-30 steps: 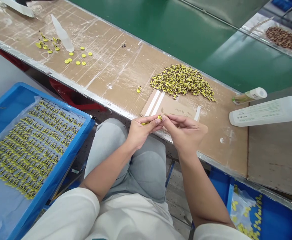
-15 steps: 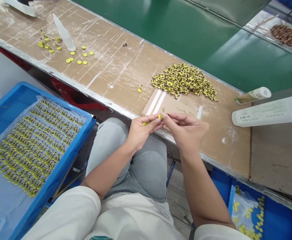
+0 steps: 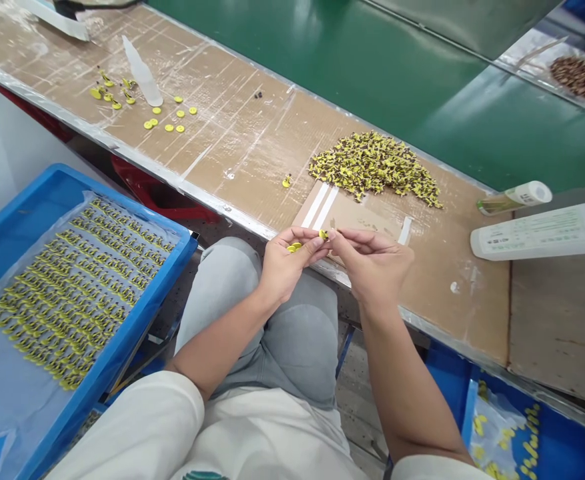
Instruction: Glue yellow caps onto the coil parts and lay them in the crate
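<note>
My left hand (image 3: 286, 260) is closed, pinching a small yellow disc (image 3: 323, 235) between thumb and forefinger. More yellow discs (image 3: 295, 247) sit inside its curled fingers. Against that disc, my right hand (image 3: 377, 260) has its thumb and forefinger pressed together; whatever they grip is mostly hidden, though a dark bit shows at the disc. Both hands meet over the table's front edge, above a taped cardboard sheet (image 3: 357, 223). Just beyond lies a heap of tiny yellow and dark brown pieces (image 3: 372, 167). One finished-looking yellow figure (image 3: 287, 181) stands left of the heap.
To the left, a blue tray (image 3: 172, 267) holds rows of yellow figures. Loose discs (image 3: 169, 127), several figures (image 3: 107, 93) and a white pointed strip (image 3: 142, 72) lie farther along the table. A white bottle (image 3: 542, 230) and a toothpick jar (image 3: 515, 198) lie right. Another blue tray (image 3: 567, 433) sits below.
The view has shifted slightly, so the table's things appear a little farther right. Both hands stay together, and a dark bit now shows on the disc between the fingertips.
</note>
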Action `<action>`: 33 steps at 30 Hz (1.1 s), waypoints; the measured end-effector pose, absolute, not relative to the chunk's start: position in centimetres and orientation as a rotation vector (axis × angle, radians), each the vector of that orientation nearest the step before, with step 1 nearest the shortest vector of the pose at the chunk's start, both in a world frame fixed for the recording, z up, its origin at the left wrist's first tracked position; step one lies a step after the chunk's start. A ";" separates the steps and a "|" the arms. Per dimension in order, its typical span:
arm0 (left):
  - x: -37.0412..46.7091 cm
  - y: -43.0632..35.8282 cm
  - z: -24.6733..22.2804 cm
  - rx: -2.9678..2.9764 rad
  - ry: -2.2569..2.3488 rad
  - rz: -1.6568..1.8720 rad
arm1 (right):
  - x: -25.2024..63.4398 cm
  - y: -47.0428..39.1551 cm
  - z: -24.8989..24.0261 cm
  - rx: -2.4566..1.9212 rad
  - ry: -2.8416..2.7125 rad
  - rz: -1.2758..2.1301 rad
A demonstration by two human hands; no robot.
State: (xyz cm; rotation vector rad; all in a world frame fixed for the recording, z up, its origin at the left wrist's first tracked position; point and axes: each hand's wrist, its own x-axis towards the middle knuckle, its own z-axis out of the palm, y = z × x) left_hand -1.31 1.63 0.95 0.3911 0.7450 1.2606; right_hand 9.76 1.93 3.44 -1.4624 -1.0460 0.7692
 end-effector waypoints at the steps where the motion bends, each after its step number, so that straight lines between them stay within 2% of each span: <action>1: -1.3 1.6 1.0 0.401 0.739 1.270 | 9.7 1.9 3.4 -1.462 -1.043 0.767; 33: -2.4 2.6 0.4 0.472 0.786 1.408 | 7.8 3.1 2.8 -1.400 -1.026 0.840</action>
